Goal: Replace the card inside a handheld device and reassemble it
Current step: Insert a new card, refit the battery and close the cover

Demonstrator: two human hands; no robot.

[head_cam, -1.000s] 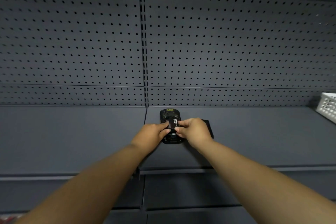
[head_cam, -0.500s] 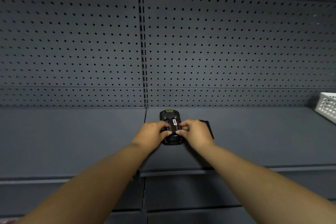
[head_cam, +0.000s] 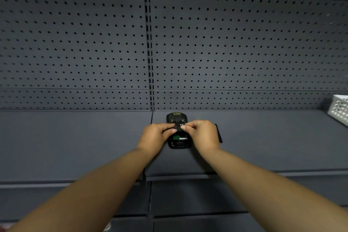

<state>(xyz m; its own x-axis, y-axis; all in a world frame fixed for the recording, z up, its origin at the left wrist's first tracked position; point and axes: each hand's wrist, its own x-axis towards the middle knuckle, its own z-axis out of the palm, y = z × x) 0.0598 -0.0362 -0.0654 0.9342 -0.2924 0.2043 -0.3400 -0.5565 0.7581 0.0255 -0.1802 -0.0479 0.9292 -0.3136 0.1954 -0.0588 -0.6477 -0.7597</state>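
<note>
Since half a second ago, the black piece you pinch has lifted off the middle of the handheld device toward its far end, and the open bay beneath it now shows a green patch and a small white label. Whether that piece is the card or a battery, the picture does not tell. Your hands have barely shifted otherwise.

Going left to right: your left hand sits at the device's left edge, fingers curled, thumb and forefinger pinching the left end of the black piece. The device lies flat on the grey shelf, lengthwise away from you, just right of the shelf seam, back side up and uncovered. Your right hand pinches the piece's right end in the same way. Just beyond that hand, a flat dark cover lies on the shelf, mostly hidden. Far right, a white basket stands at the frame's edge.

Count: two hands, one device, one held piece, one cover, one basket.
</note>
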